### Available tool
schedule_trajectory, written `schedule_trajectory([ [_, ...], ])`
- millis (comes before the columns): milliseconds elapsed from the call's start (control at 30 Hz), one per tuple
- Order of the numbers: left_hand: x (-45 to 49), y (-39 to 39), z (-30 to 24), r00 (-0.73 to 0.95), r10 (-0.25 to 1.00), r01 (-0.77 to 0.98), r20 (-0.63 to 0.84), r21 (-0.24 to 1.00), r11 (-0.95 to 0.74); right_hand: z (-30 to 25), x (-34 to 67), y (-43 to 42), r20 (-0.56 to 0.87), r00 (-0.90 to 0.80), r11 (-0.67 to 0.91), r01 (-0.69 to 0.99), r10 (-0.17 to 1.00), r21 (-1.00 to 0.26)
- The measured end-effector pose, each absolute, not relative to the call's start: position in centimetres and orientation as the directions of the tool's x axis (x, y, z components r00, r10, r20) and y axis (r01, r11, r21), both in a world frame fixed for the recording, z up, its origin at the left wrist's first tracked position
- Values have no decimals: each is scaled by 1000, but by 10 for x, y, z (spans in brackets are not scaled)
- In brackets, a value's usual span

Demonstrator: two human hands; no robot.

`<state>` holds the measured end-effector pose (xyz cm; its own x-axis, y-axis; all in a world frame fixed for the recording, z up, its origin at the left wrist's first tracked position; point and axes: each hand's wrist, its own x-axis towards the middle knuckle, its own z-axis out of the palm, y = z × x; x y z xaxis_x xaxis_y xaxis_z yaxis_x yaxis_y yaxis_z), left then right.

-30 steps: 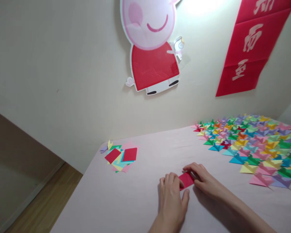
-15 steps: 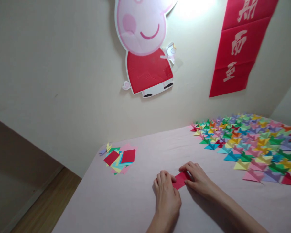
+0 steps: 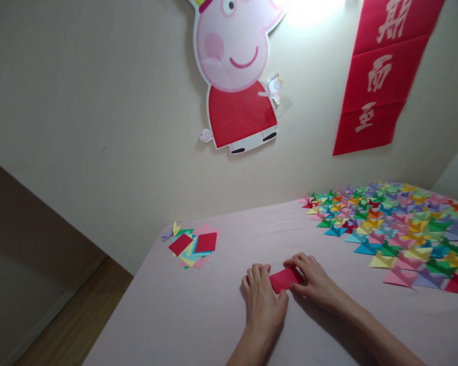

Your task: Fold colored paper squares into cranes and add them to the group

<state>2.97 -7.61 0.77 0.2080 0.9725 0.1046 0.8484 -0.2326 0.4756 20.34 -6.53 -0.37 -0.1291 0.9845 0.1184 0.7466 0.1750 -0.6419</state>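
A small red sheet of paper point(image 3: 285, 279), folded into a rectangle, lies on the pink-covered table between my hands. My left hand point(image 3: 262, 297) rests at its left end, palm down, with the index finger by the upper left corner and the thumb near the lower edge. At the right end, my right hand point(image 3: 313, 281) holds the sheet, fingers curled over the far corner and thumb on the near edge. The palms hide part of both ends.
Loose coloured squares point(image 3: 191, 259) lie at the table's left, with red sheets point(image 3: 205, 242) on top. Beside them stand a yellow folded paper figure point(image 3: 176, 228) and a purple one point(image 3: 167, 235). Rows of folded paper birds point(image 3: 400, 234) cover the right side. A wall point(image 3: 148, 127) rises behind.
My left fingers have drawn back from the sheet's face to its left edge, baring more red paper. My right hand stays nearly in place. The view has tilted slightly.
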Motion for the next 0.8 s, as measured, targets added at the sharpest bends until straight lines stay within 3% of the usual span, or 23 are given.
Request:
schedule_trajectory([
  [233,32,-72,12,170,985,866,34,473,-166,-7,201,-62,95,-101,138,769,990,-625],
  [567,18,-71,1,291,943,756,160,566,-329,1,207,-70,148,-147,209,707,978,-676],
  [667,21,-72,6,378,884,724,273,508,-467,5,206,-74,158,-160,224,722,974,-654],
  [800,27,-67,16,495,778,709,387,337,-619,15,206,-83,177,-202,267,795,963,-544],
])
